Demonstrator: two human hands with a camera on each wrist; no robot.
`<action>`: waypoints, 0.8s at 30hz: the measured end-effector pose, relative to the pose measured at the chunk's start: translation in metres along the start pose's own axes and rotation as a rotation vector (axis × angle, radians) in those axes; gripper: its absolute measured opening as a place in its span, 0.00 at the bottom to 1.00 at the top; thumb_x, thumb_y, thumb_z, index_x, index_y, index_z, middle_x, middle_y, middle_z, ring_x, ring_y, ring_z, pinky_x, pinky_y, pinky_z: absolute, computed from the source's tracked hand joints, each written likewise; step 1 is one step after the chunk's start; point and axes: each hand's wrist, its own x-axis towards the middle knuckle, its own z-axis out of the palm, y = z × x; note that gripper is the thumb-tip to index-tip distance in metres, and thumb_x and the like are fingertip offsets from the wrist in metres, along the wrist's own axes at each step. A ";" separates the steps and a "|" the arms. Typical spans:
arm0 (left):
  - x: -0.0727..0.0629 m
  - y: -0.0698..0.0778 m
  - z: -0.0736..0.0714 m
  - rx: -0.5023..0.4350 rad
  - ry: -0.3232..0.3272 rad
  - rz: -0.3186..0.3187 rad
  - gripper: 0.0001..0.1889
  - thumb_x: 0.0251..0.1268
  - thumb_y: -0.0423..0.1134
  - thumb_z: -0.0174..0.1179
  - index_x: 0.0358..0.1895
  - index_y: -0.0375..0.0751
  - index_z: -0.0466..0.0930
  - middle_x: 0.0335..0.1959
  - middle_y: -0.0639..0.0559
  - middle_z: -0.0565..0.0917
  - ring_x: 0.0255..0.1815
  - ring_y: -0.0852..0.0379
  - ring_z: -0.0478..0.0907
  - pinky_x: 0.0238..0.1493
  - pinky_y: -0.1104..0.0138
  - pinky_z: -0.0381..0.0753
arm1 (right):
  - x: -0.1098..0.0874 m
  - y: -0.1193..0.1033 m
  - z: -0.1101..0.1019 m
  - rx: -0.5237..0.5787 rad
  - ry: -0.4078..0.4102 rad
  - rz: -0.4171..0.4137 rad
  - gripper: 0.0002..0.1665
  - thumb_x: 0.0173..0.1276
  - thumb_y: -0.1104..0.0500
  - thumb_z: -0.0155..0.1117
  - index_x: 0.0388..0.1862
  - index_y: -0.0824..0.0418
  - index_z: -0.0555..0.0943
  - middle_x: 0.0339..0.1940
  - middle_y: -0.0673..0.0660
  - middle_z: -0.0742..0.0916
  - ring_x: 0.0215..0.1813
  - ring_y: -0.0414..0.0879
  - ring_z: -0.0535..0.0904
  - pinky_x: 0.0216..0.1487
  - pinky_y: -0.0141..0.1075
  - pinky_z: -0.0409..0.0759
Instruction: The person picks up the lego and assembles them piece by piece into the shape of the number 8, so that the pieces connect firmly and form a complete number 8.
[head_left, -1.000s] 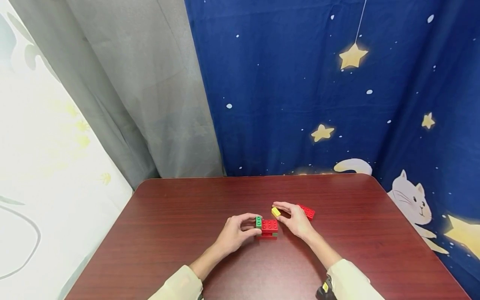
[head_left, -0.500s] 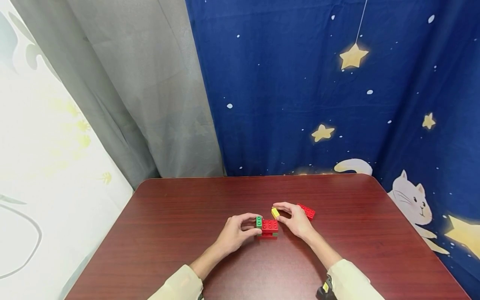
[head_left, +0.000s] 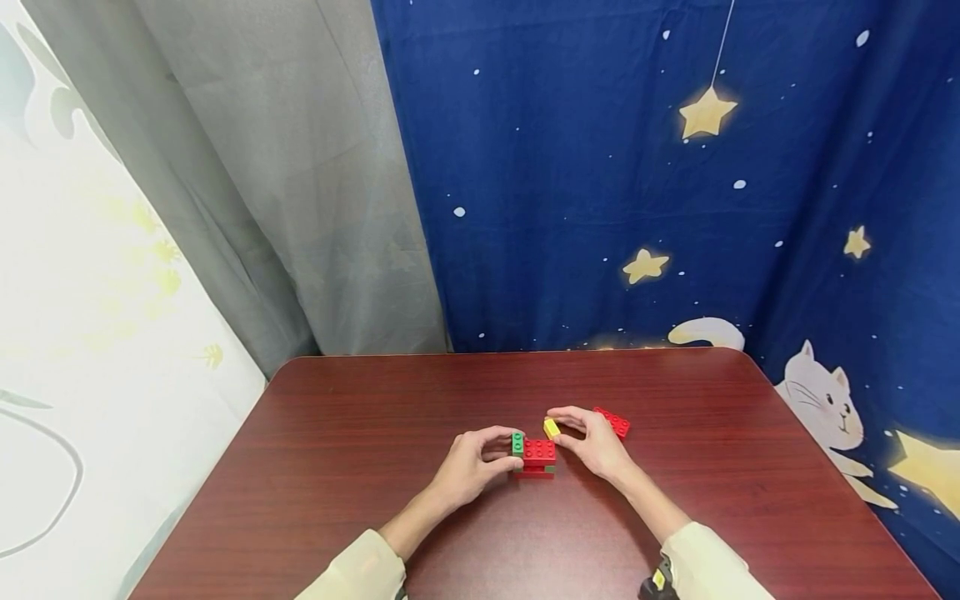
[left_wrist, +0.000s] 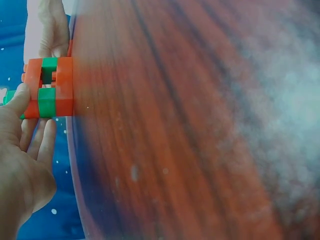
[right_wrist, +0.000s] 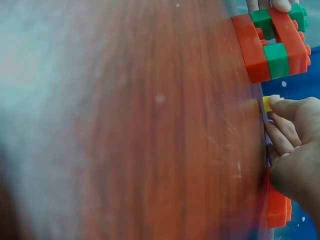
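A small stack of toy building bricks (head_left: 539,452) stands on the table: a red brick at the bottom, green bricks (right_wrist: 276,60) at its ends with a gap between, another red brick above. One more green brick (head_left: 517,442) tops its left end. My left hand (head_left: 463,472) grips the stack by that left end, thumb at the near side and fingers behind. Just behind the stack's right end, my right hand (head_left: 597,443) pinches a small yellow brick (head_left: 552,428) between thumb and fingers. The right wrist view shows the yellow brick (right_wrist: 266,104) low by the table surface, apart from the stack.
A loose red brick (head_left: 618,424) lies behind my right hand, partly hidden by it. Brown wood-grain table (head_left: 360,433) surrounds the bricks. Behind its far edge hang a grey curtain (head_left: 300,183) and a blue star-patterned one (head_left: 570,167).
My right hand has shifted very slightly toward me with the yellow brick, whose tilt has changed a little. My left hand and the stack have stayed put.
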 end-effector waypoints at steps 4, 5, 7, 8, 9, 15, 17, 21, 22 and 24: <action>0.000 0.000 0.000 -0.002 -0.001 0.003 0.22 0.65 0.33 0.76 0.61 0.33 0.85 0.52 0.45 0.90 0.51 0.49 0.90 0.53 0.65 0.88 | -0.003 -0.004 -0.002 0.012 -0.009 0.025 0.25 0.69 0.72 0.73 0.65 0.70 0.82 0.59 0.65 0.89 0.64 0.61 0.84 0.66 0.52 0.81; 0.000 0.000 0.000 -0.003 -0.002 0.000 0.22 0.65 0.33 0.76 0.61 0.33 0.85 0.52 0.45 0.90 0.51 0.50 0.90 0.53 0.66 0.88 | -0.004 -0.005 -0.003 0.018 -0.012 0.029 0.25 0.70 0.72 0.73 0.65 0.70 0.82 0.59 0.65 0.89 0.64 0.62 0.84 0.66 0.52 0.81; 0.000 0.000 0.000 -0.001 -0.002 -0.009 0.22 0.65 0.33 0.76 0.61 0.33 0.85 0.52 0.47 0.90 0.50 0.53 0.90 0.53 0.67 0.88 | -0.005 -0.007 -0.006 0.032 -0.014 0.044 0.25 0.70 0.71 0.73 0.65 0.69 0.82 0.59 0.65 0.89 0.65 0.62 0.84 0.66 0.51 0.82; 0.000 0.000 0.000 0.002 -0.003 -0.015 0.22 0.65 0.34 0.76 0.61 0.34 0.85 0.52 0.47 0.90 0.50 0.54 0.90 0.53 0.67 0.88 | -0.006 -0.008 -0.007 0.039 -0.015 0.047 0.25 0.70 0.70 0.73 0.66 0.69 0.82 0.59 0.65 0.89 0.65 0.62 0.84 0.65 0.51 0.82; 0.000 0.000 0.000 0.003 -0.002 -0.019 0.23 0.64 0.34 0.76 0.61 0.34 0.85 0.52 0.48 0.90 0.50 0.55 0.89 0.53 0.68 0.87 | -0.006 -0.009 -0.008 0.044 -0.013 0.051 0.25 0.70 0.70 0.73 0.66 0.69 0.82 0.59 0.65 0.89 0.65 0.63 0.84 0.65 0.50 0.83; -0.001 0.001 0.001 0.013 0.002 -0.024 0.22 0.65 0.35 0.76 0.61 0.35 0.85 0.52 0.49 0.90 0.50 0.56 0.89 0.53 0.68 0.87 | -0.010 -0.011 -0.014 0.083 -0.004 0.067 0.26 0.70 0.68 0.74 0.66 0.69 0.81 0.59 0.66 0.88 0.62 0.63 0.86 0.62 0.47 0.85; -0.001 0.001 0.001 0.013 0.003 -0.020 0.22 0.65 0.35 0.76 0.61 0.35 0.85 0.52 0.49 0.90 0.50 0.56 0.89 0.53 0.68 0.87 | -0.011 -0.012 -0.015 0.099 -0.006 0.070 0.27 0.70 0.69 0.75 0.67 0.70 0.81 0.60 0.67 0.88 0.61 0.63 0.86 0.62 0.46 0.85; -0.001 0.000 0.001 0.010 0.003 -0.018 0.22 0.65 0.34 0.76 0.61 0.35 0.85 0.52 0.49 0.90 0.50 0.56 0.89 0.52 0.68 0.87 | -0.013 -0.015 -0.016 0.119 -0.012 0.074 0.28 0.70 0.69 0.75 0.67 0.71 0.80 0.60 0.68 0.87 0.61 0.62 0.86 0.61 0.43 0.86; -0.001 0.000 0.001 0.008 0.004 -0.017 0.22 0.65 0.34 0.76 0.61 0.35 0.85 0.52 0.49 0.90 0.50 0.56 0.89 0.52 0.68 0.87 | -0.013 -0.015 -0.016 0.122 -0.015 0.075 0.28 0.70 0.69 0.74 0.67 0.71 0.80 0.60 0.67 0.87 0.61 0.62 0.86 0.60 0.42 0.86; -0.001 0.000 0.001 0.008 0.004 -0.017 0.22 0.65 0.34 0.76 0.61 0.35 0.85 0.52 0.49 0.90 0.50 0.56 0.89 0.52 0.68 0.87 | -0.014 -0.016 -0.017 0.132 -0.018 0.078 0.28 0.70 0.68 0.74 0.67 0.71 0.80 0.60 0.68 0.87 0.61 0.63 0.86 0.60 0.41 0.86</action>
